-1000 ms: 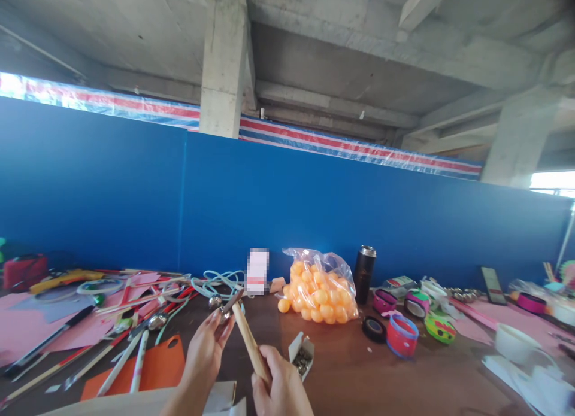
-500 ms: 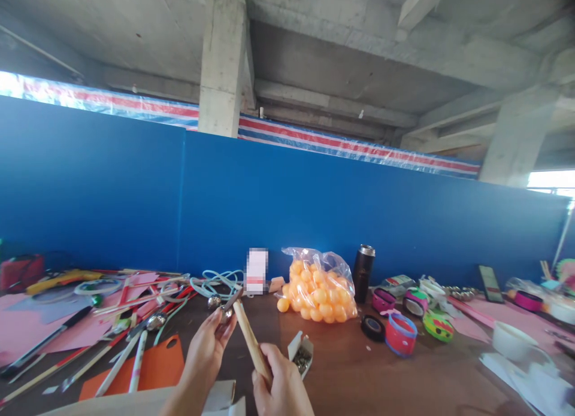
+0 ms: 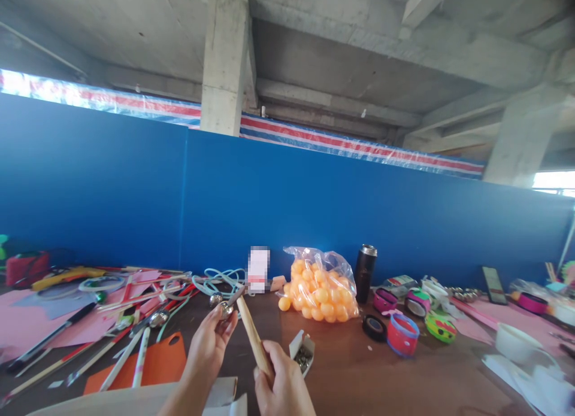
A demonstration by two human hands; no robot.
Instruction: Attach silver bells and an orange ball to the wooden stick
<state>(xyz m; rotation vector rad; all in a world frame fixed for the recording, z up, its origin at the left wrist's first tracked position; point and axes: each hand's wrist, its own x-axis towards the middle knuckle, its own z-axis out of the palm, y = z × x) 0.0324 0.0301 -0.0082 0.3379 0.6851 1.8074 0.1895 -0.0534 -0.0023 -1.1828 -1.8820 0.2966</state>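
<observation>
Left hand (image 3: pixel 206 345): it pinches one shiny metal ball (image 3: pixel 225 310).
Right hand (image 3: pixel 284 375): it grasps one wooden handle (image 3: pixel 254 333), whose upper end is just beside this ball.
White box (image 3: pixel 296 343): one, open, with small metal pieces (image 3: pixel 303 359) inside.
Bottle (image 3: pixel 366 276): one, black, standing just beside one clear bag (image 3: pixel 336 262) of orange balls (image 3: pixel 324 295).

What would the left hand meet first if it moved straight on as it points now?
Probably the dark piece near the tip of the wooden handle, though depth is unclear.
</observation>
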